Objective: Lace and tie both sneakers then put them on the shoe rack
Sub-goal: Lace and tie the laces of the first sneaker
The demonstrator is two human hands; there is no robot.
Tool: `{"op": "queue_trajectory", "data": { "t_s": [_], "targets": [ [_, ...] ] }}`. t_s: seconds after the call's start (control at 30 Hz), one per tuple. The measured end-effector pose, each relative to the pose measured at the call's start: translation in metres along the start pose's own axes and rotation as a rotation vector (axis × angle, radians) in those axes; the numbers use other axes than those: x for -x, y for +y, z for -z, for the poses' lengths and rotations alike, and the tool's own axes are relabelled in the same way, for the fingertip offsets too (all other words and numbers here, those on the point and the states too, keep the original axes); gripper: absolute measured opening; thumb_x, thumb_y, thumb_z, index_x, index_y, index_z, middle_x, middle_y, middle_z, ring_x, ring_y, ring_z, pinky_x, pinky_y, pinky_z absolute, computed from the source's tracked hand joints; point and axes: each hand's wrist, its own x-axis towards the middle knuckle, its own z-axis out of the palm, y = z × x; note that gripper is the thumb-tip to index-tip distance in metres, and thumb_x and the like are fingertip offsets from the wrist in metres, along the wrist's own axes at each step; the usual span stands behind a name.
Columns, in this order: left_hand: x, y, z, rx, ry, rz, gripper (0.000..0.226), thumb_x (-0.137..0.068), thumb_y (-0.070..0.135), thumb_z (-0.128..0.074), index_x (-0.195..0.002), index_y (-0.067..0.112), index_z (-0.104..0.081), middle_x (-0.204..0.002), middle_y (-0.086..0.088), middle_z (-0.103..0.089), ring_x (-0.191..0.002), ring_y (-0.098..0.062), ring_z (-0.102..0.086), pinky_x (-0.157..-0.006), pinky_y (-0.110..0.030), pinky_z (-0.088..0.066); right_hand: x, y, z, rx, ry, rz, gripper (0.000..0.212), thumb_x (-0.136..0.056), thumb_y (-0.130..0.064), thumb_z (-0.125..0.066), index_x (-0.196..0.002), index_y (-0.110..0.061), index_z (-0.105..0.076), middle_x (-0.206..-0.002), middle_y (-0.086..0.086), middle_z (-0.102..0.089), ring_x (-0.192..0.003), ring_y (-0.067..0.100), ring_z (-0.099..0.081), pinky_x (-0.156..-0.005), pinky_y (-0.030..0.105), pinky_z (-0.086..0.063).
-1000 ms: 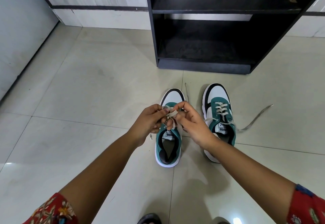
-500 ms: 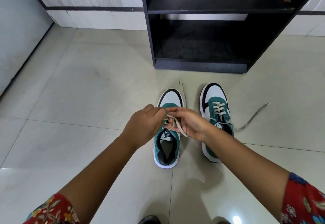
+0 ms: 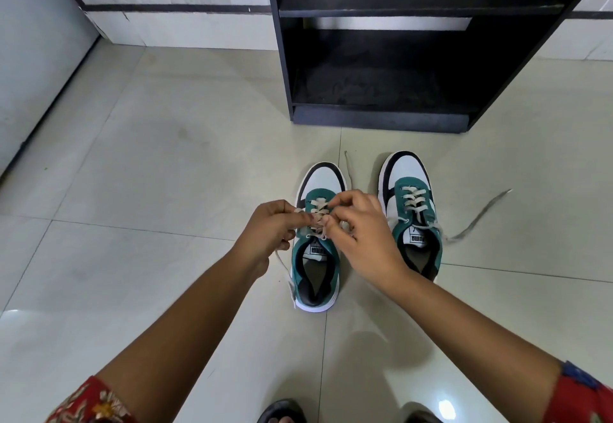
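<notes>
Two green, white and black sneakers stand side by side on the floor, toes toward the rack. Over the left sneaker point(image 3: 316, 266), my left hand point(image 3: 270, 230) and my right hand point(image 3: 360, 235) pinch its white lace point(image 3: 317, 213) from either side. One lace end trails down along that shoe's left side. The right sneaker point(image 3: 411, 220) is laced but untied, with one loose lace end point(image 3: 477, 217) stretched out on the tiles to its right. The black shoe rack point(image 3: 381, 117) stands just beyond the shoes, its bottom shelf bare.
Glossy beige tiles cover the floor all around. A pale wall or door runs along the left edge point(image 3: 30, 67). White cabinets with a dark stripe back the rack. A dark slipper toe point(image 3: 282, 412) shows at the bottom edge.
Both hands have dropped closer to the left sneaker's eyelets. The long lace loop held by my right hand is drawn in, and a lace end now hangs on the shoe's left.
</notes>
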Motion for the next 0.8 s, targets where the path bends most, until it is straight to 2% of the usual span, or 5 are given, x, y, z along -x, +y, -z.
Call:
{"op": "queue_trajectory", "data": {
  "t_s": [0.13,0.3,0.43,0.67,0.8],
  "targets": [
    [-0.005,-0.01,0.013,0.24,0.053,0.047,0.016,-0.08,0.017,-0.067,-0.075,0.013,-0.053,-0.085,-0.003,-0.076,-0.077,-0.016,-0.066,-0.067,-0.026,-0.046,0.002,0.007,0.009,-0.723,0.028,-0.428,0.039,-0.09,-0.01,-0.05,-0.056,-0.019,-0.067,-0.065,-0.006,-0.054,-0.069,0.018,-0.047,-0.06,0.024,-0.04],
    [-0.005,-0.032,0.013,0.625,-0.033,0.205,0.01,-0.089,0.018,-0.055,-0.084,0.01,-0.058,-0.084,0.001,-0.076,-0.048,-0.006,-0.058,-0.044,-0.015,-0.046,0.014,0.013,0.012,-1.243,-0.005,-0.512,0.052,-0.094,-0.012,-0.032,-0.044,-0.019,-0.044,-0.08,0.009,-0.072,-0.048,0.012,-0.055,-0.041,0.019,-0.037],
    [-0.009,-0.036,0.02,0.379,0.18,0.082,0.014,-0.089,0.019,-0.058,-0.078,0.011,-0.055,-0.072,0.001,-0.073,-0.058,-0.01,-0.065,-0.055,-0.02,-0.051,0.009,0.022,0.014,-0.937,-0.005,-0.528,0.041,-0.094,-0.012,-0.035,-0.055,-0.019,-0.043,-0.05,-0.002,-0.047,-0.04,0.014,-0.036,-0.04,0.023,-0.028],
    [-0.018,-0.044,0.027,0.165,0.308,-0.038,0.018,-0.088,0.02,-0.06,-0.079,0.012,-0.047,-0.07,-0.003,-0.065,-0.056,-0.014,-0.042,-0.054,-0.026,-0.036,0.012,0.017,0.022,0.2,-0.207,-0.063,0.038,-0.091,-0.025,-0.044,-0.056,-0.028,-0.031,-0.048,-0.008,-0.037,-0.047,0.01,-0.036,-0.049,0.028,-0.028],
    [-0.023,-0.048,0.028,0.152,0.334,-0.037,0.019,-0.087,0.017,-0.061,-0.077,0.012,-0.046,-0.069,-0.007,-0.064,-0.048,-0.013,-0.041,-0.054,-0.028,-0.045,0.014,0.018,0.019,0.346,-0.237,-0.063,0.021,-0.091,-0.027,-0.042,-0.071,-0.024,-0.039,-0.052,-0.012,-0.036,-0.059,0.019,-0.043,-0.057,0.029,-0.029]
  ]
}}
